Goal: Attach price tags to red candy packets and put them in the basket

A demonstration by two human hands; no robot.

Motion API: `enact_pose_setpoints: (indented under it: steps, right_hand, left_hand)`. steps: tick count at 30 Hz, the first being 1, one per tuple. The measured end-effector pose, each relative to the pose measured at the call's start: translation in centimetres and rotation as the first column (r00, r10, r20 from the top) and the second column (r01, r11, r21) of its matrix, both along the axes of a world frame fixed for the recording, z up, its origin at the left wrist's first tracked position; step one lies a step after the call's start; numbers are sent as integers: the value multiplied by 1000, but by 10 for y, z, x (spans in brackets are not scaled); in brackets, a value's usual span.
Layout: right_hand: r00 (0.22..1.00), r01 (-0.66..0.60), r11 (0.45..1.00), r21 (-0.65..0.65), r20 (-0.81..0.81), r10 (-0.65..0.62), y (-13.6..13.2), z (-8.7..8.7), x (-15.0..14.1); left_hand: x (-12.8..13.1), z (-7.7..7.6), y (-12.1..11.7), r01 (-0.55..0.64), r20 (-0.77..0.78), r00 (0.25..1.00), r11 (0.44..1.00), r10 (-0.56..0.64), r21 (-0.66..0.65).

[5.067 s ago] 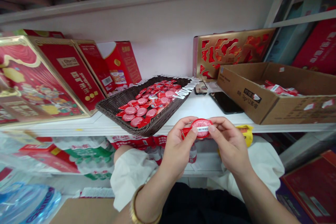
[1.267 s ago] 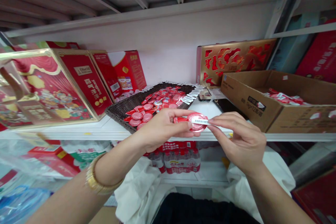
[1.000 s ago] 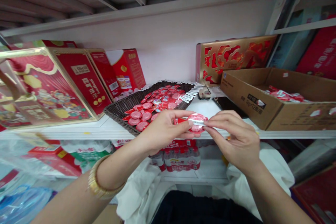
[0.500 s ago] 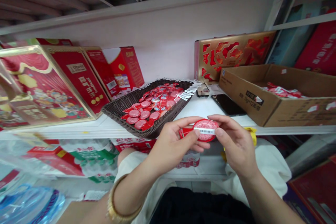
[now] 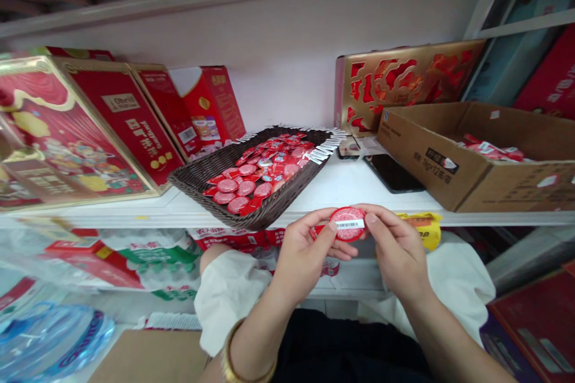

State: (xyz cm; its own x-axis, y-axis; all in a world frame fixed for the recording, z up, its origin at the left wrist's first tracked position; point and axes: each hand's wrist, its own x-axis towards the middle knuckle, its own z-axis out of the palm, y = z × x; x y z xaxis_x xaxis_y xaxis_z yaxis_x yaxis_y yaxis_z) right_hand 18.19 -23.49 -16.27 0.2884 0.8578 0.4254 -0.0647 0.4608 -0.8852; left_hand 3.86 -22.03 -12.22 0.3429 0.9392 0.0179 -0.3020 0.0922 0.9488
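Between my two hands, in front of the shelf edge, is a round red packet (image 5: 348, 216) with a white barcode label (image 5: 350, 225) across it. My left hand (image 5: 309, 245) grips its left side, the thumb at the label's end. My right hand (image 5: 398, 245) pinches the right edge between thumb and fingers. Part of another red wrapper shows among my left fingers. Beyond my left hand, a dark woven basket (image 5: 179, 178) on the shelf holds several similar red packets (image 5: 245, 188). White label strips (image 5: 330, 145) line the basket's rim.
A cardboard box (image 5: 422, 161) with red-and-white packets stands at the right, beside a black phone (image 5: 393, 173). Gift boxes stand left (image 5: 121, 119) and at the back (image 5: 404, 84). A yellow packet (image 5: 426, 230) hangs below the shelf edge (image 5: 188, 219). Bottled drinks (image 5: 157, 257) fill the lower shelf.
The view has shifted slightly. Both hands still hold the round packet, and the label now lies flat across it. My right fingers have moved a little along its edge.
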Motion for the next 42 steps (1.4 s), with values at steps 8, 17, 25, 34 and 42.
enact_pose_setpoints:
  steps: [8, 17, 25, 34, 42]
  right_hand:
    - [1000, 13, 998, -59, 7, -12, 3, 2, -3]
    - [1000, -14, 999, -34, -9, 14, 8, -1, -3]
    - [999, 20, 998, -66, 31, -18, 8, 0, -4]
    - [1000, 7, 998, -59, 12, -7, 8, 0, -5]
    - [997, 50, 996, -75, 63, -45, 8, -3, -2]
  left_hand:
    - [-1, -5, 4, -20, -24, 999, 1000, 21, 14]
    - [-3, -7, 8, -12, -6, 1000, 1000, 12, -2]
    - [-4, -8, 8, -26, -37, 999, 1000, 26, -2]
    - [-4, -8, 7, -17, -28, 999, 1000, 17, -12]
    - [-3, -11, 11, -82, -58, 995, 996, 85, 45]
